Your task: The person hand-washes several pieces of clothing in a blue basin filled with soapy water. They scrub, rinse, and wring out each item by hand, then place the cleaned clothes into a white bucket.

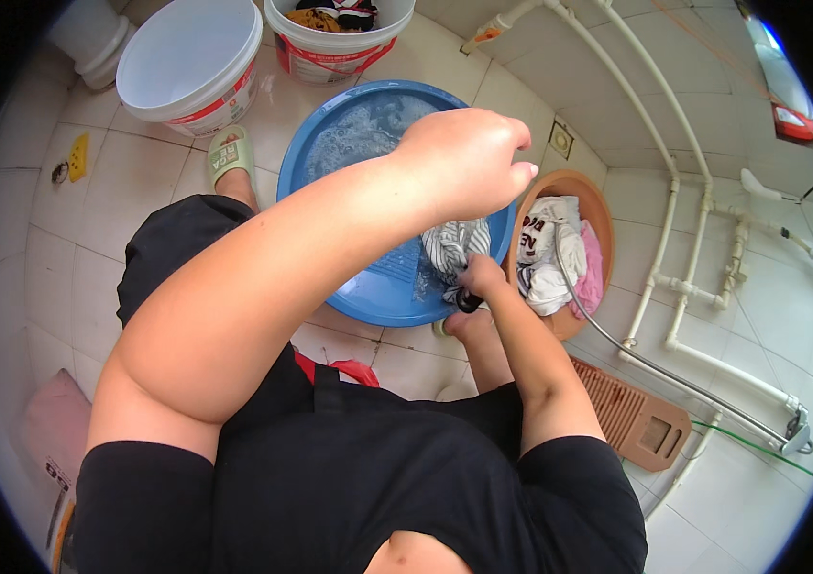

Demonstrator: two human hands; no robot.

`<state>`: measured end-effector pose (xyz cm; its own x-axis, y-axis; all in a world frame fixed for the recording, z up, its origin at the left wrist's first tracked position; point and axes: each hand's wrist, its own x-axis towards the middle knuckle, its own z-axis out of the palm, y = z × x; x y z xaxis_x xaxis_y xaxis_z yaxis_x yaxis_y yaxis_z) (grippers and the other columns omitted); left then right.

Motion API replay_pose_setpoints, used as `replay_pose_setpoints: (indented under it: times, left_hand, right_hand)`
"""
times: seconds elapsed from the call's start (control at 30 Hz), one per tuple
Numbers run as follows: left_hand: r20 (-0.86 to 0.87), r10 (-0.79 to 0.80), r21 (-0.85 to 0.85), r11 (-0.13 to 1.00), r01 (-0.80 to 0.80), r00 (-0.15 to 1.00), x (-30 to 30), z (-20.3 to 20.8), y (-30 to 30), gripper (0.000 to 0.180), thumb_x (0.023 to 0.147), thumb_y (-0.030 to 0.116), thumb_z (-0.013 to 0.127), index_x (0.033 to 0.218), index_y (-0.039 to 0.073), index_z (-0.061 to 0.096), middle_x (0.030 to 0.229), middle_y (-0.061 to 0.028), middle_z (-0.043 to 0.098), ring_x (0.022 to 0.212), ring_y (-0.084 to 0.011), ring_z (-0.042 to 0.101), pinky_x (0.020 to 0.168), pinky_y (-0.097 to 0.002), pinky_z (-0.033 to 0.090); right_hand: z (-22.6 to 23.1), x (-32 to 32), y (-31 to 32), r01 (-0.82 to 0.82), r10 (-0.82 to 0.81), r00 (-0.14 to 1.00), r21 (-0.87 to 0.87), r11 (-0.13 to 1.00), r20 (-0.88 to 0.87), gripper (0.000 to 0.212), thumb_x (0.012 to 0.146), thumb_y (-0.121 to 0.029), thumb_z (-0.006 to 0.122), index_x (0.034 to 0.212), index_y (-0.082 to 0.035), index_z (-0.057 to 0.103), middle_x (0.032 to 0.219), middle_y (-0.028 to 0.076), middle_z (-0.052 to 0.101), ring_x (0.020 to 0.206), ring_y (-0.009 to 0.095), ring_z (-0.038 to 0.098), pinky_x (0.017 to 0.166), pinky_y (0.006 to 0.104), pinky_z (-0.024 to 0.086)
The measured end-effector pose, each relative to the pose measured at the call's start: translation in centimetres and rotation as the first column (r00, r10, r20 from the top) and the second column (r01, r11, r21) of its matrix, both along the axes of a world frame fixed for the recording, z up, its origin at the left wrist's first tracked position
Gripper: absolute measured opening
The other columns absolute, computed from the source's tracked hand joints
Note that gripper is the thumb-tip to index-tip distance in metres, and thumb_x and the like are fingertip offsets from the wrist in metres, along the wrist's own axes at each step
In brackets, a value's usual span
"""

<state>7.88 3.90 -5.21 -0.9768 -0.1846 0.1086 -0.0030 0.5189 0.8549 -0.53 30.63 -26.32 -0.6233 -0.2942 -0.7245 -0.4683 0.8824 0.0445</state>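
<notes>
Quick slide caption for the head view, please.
Left grip above a blue basin of sudsy water, right grip at the striped cloth, an orange tub of laundry alongside.

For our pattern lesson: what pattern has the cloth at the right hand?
The cloth has dark and light stripes; head view.

**Head cam: wide fisheye, steep downward look**

Worn on the head, left unit of the pair. Faces down and slightly forward; upright, not mirrored. Left hand (469, 163) and left forearm (330, 230) sit closest to the lens, so they loom large. Right hand (483, 277) is farther off, reads smaller. Blue basin (368, 292) lies below the left hand, partly masked by it. Wearer's black shirt (359, 488) fills the bottom edge, nearer the wearer than both hands. Pipes (674, 182) right of the hands.
</notes>
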Motion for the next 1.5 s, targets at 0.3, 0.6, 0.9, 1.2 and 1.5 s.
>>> replay_pose_setpoints:
  times: [0.3,0.6,0.9,1.2,1.5]
  left_hand:
    - [-0.042,0.027,-0.044,0.999,-0.029,0.999,1.6,1.1,-1.5,0.029,0.080,0.026,0.053,0.097,0.003,0.059,0.091,-0.0132,0.062,0.087,-0.0286,0.058,0.075,-0.0367,0.046]
    - [-0.024,-0.020,-0.025,0.999,0.020,1.000,0.9,1.2,-1.1,0.029,0.080,0.026,0.052,0.096,0.003,0.059,0.091,-0.0136,0.062,0.086,-0.0291,0.058,0.074,-0.0370,0.046]
    - [0.052,-0.007,-0.012,1.000,0.008,0.999,0.6,0.1,-1.4,0.028,0.079,0.024,0.053,0.095,0.001,0.059,0.090,-0.0145,0.061,0.086,-0.0295,0.057,0.074,-0.0365,0.045]
    - [0.151,-0.009,-0.083,0.996,0.022,0.989,-0.1,-1.2,-0.6,0.029,0.078,0.021,0.055,0.097,-0.001,0.057,0.093,-0.0165,0.059,0.087,-0.0321,0.056,0.074,-0.0367,0.045]
    - [0.201,-0.041,-0.111,0.992,0.064,0.979,-1.4,-1.9,0.4,0.030,0.078,0.022,0.056,0.099,0.000,0.057,0.093,-0.0160,0.059,0.086,-0.0320,0.056,0.074,-0.0369,0.046]
  right_hand:
    - [26.8,-4.3,-4.0,0.305,-0.427,0.882,-0.934,0.188,0.202,0.034,0.065,0.001,0.062,0.098,0.001,0.054,0.086,0.009,0.059,0.077,0.017,0.057,0.072,0.0277,0.046]
    - [36.7,-6.0,-6.0,-0.064,-0.460,0.883,-0.943,-0.326,0.099,0.021,0.073,0.006,0.054,0.094,0.004,0.057,0.089,0.013,0.061,0.080,0.024,0.060,0.075,0.0345,0.050]
    - [9.5,-11.1,-5.9,-0.018,-0.396,0.886,-0.870,0.493,-0.242,0.028,0.075,-0.013,0.063,0.100,-0.002,0.056,0.080,0.007,0.060,0.071,0.014,0.054,0.066,0.0274,0.044]
    - [-9.6,-2.4,-5.6,0.238,-0.285,0.954,-0.348,0.907,-0.093,0.059,0.074,-0.021,0.059,0.128,-0.014,0.037,0.134,0.020,0.027,0.117,0.035,0.038,0.094,0.0388,0.035]
    - [-15.0,-2.0,-0.6,-0.127,0.137,0.989,-0.170,0.977,0.050,0.045,0.070,-0.011,0.055,0.114,-0.007,0.050,0.119,0.019,0.049,0.108,0.034,0.046,0.091,0.0376,0.038]
